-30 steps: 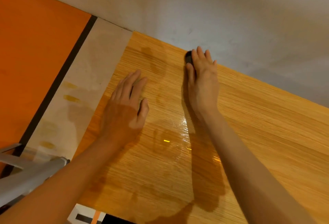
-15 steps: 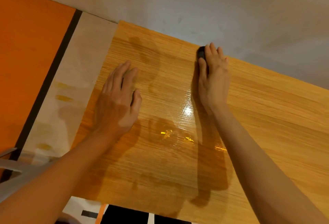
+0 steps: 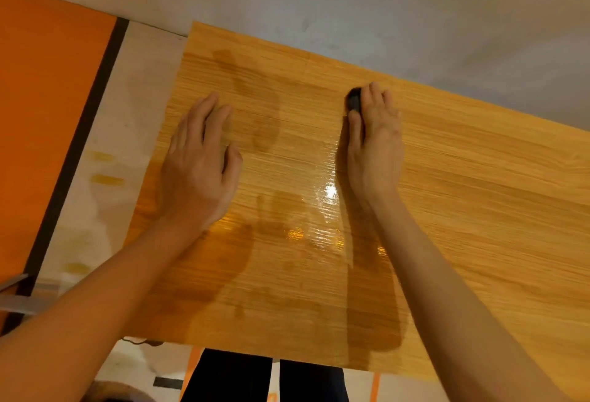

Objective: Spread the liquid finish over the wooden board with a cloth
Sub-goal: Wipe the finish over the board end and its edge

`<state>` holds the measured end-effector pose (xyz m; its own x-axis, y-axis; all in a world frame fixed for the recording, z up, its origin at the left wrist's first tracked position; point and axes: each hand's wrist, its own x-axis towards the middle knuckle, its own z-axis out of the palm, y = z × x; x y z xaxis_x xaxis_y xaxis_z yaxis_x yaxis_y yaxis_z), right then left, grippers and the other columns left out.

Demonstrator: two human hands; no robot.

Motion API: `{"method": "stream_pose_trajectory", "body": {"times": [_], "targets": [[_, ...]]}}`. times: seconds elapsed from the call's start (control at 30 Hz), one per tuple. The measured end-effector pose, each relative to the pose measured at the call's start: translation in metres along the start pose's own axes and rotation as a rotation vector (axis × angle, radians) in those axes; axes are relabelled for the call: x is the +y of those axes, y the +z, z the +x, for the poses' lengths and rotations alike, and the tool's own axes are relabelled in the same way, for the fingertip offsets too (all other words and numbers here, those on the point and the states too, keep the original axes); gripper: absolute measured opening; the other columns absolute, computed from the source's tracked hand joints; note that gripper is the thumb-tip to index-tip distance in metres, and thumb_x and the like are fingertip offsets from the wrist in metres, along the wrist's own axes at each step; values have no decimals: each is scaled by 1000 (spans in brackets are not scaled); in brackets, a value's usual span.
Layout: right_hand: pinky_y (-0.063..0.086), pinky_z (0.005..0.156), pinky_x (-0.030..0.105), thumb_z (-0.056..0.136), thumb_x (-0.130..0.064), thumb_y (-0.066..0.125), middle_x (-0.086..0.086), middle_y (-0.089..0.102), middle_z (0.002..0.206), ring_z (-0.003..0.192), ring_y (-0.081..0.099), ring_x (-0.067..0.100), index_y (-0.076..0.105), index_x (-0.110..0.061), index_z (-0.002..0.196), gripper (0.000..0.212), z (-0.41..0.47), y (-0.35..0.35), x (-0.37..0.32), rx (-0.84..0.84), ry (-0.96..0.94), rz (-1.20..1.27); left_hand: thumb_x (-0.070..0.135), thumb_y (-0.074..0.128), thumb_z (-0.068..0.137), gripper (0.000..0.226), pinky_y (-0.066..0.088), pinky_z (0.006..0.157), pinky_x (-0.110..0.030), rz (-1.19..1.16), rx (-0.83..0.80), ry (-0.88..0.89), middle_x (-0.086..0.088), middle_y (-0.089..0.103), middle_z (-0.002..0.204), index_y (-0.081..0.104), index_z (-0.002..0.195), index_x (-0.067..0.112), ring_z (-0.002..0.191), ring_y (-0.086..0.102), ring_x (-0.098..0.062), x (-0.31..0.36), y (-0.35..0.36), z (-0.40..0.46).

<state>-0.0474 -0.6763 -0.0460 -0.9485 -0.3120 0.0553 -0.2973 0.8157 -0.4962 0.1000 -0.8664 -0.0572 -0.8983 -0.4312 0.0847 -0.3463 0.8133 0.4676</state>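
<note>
A wide honey-coloured wooden board (image 3: 447,210) with fine straight grain lies flat, its far edge against a grey wall (image 3: 351,2). On the board's left part rests the left hand (image 3: 199,171) — palm down, fingers straight and together, holding nothing. Right of it, near the board's far edge, the right hand (image 3: 373,143) lies over a small dark cloth (image 3: 353,102), only a corner of which peeks out beside the fingertips; the fingers look nearly straight, pressing it to the wood rather than curling round it. Between the two forearms the board shines with wet liquid finish (image 3: 322,216) — darker patches spread nearer the board's front edge. Left of the board lie a pale stained panel (image 3: 105,146) and an orange surface (image 3: 41,114).
</note>
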Motion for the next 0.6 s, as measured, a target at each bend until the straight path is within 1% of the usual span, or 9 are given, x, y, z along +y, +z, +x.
{"method": "stream_pose_trajectory", "body": {"times": [0.1,0.17,0.23,0.3,0.37,0.43,0.5,0.57,0.6], "targets": [[13,122,38,105,-20,36,3,31,156,149,16,16,38,-10,147,44,-97,-16,-5,-68,-66,-10,22,45,103,51,27,123,-48,16,-13,-27,-11,32,163,40,151,8,152,29,-29,1,0,0],[12,122,38,104,-20,37,3,31,156,149,14,13,38,-10,147,45,-143,-23,-6,-116,-122,-17,20,47,104,52,21,126,-45,7,-26,-41,-10,30,165,37,153,9,153,26,-28,2,0,1],[11,122,36,104,-20,37,1,30,156,149,13,12,37,-11,147,45,-138,-26,-4,-150,-159,-27,21,43,105,52,15,128,-41,-1,-49,-8,-11,28,166,34,155,8,154,23,-28,2,-2,0],[10,123,34,105,-20,38,-1,29,156,149,14,13,36,-12,148,44,-110,-25,-2,-154,-153,-45,22,41,104,54,13,128,-41,-7,-72,50,-14,29,164,34,155,6,154,23,-29,0,-7,-7],[12,123,37,104,-21,39,1,31,156,148,16,16,38,-12,147,44,-85,-28,10,-116,-89,-23,22,43,103,53,17,127,-45,-33,-94,67,-16,31,162,37,153,4,153,24,-31,-3,-14,-26],[15,122,43,104,-21,40,3,30,156,148,16,18,37,-11,148,45,-81,-36,29,-45,64,13,21,45,102,52,24,124,-53,-75,-103,56,-17,33,161,41,150,3,151,27,-33,-5,-18,-51],[18,120,47,104,-20,41,3,30,156,148,17,20,37,-10,148,45,-94,-44,42,54,225,41,22,44,102,51,29,120,-59,-80,-99,79,-19,33,160,43,149,1,150,29,-36,-7,-19,-69],[16,120,48,104,-21,41,3,30,157,148,16,20,36,-9,148,46,-105,-42,38,128,320,79,22,43,102,51,31,118,-60,-67,-86,83,-19,33,161,43,149,1,151,29,-36,-9,-16,-73],[14,121,48,104,-23,40,2,29,157,149,15,19,35,-10,149,47,-106,-35,27,144,332,95,22,43,101,52,31,118,-59,-67,-82,73,-18,33,162,43,149,2,151,28,-35,-9,-15,-72]]}}
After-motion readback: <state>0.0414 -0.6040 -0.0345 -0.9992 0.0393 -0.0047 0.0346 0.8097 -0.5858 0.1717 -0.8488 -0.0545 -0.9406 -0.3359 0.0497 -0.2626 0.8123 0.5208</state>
